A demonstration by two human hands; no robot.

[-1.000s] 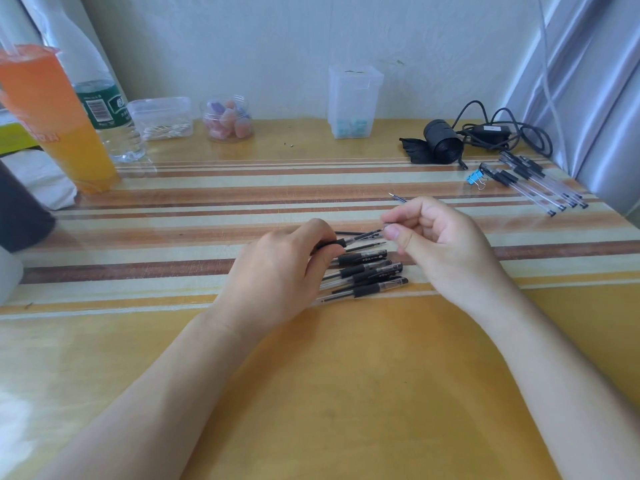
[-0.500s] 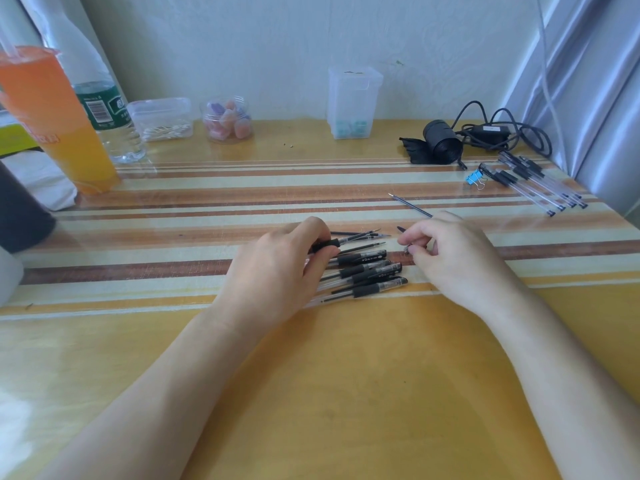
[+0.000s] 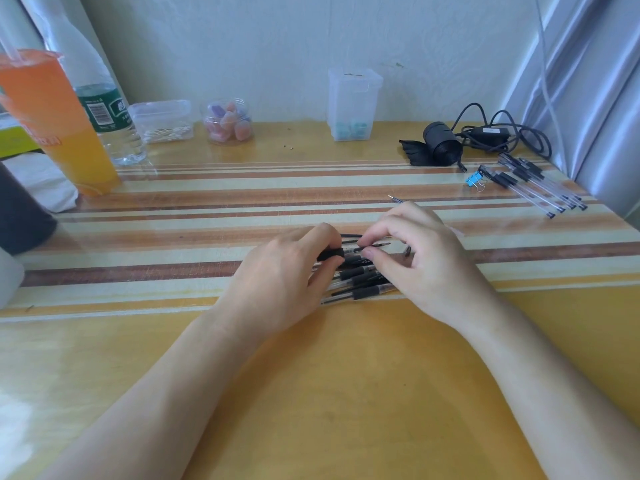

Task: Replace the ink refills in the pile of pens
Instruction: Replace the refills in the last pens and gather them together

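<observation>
Evidently mid-job. Your left hand (image 3: pixel 284 271) grips one pen (image 3: pixel 346 251) by its black sleeve; your right hand (image 3: pixel 422 258) pinches its thin front end. The pile (image 3: pixel 363 291) lies beneath on the desk (image 3: pixel 311 393), most of it seemingly left to do. Pens at far right (image 3: pixel 540 188) may be finished; you cannot tell.

We see the left grip (image 3: pixel 284 271) holding a pen (image 3: pixel 349 251) by its black sleeve, just over the pile (image 3: pixel 360 285) of pens on the table (image 3: pixel 311 375). The right grip (image 3: pixel 422 258) pinches the same pen's front end between thumb and forefinger. A small dark tip (image 3: pixel 407 250) lies on the table under the right grip's fingers. A thin refill (image 3: pixel 394 198) pokes out beyond that grip. Far right, clear pens (image 3: pixel 540 188) lie beside a blue clip (image 3: pixel 472 180).
</observation>
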